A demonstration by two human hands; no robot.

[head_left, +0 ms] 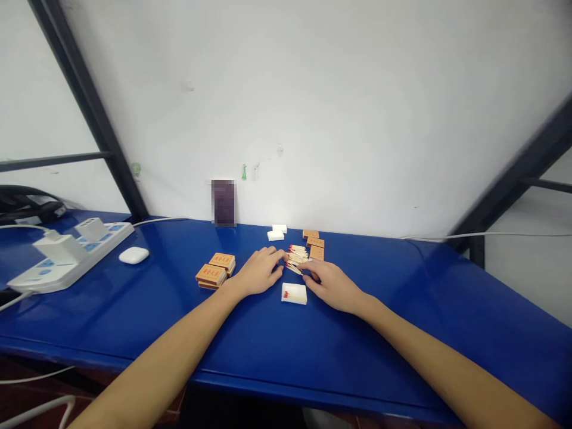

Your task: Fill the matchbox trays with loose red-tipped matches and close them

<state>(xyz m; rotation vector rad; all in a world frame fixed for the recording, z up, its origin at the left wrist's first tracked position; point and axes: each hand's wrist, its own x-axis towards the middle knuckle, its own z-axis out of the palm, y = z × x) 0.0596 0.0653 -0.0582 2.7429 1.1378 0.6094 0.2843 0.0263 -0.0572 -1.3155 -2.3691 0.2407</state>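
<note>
A loose pile of red-tipped matches [297,254] lies on the blue table between my hands. My left hand [260,271] rests on its left side, fingers stretched out, the fingertips at the red heads. From the right, my right hand [334,287] reaches in with its index finger on the matches' pale ends. Its thumb sits apart from that finger, and the other fingers are partly hidden. Just in front of the pile is a white matchbox tray [298,294] with a few matches along its left part. Orange-brown matchbox sleeves [316,252] lie right behind my right hand.
Two white trays [276,236] are near the wall. Stacked matchboxes [211,274] stand left of my left hand. Farther left are a white rounded case [134,255] and a power strip [67,271] with plugs and cables. A blurred dark panel [224,204] leans against the wall.
</note>
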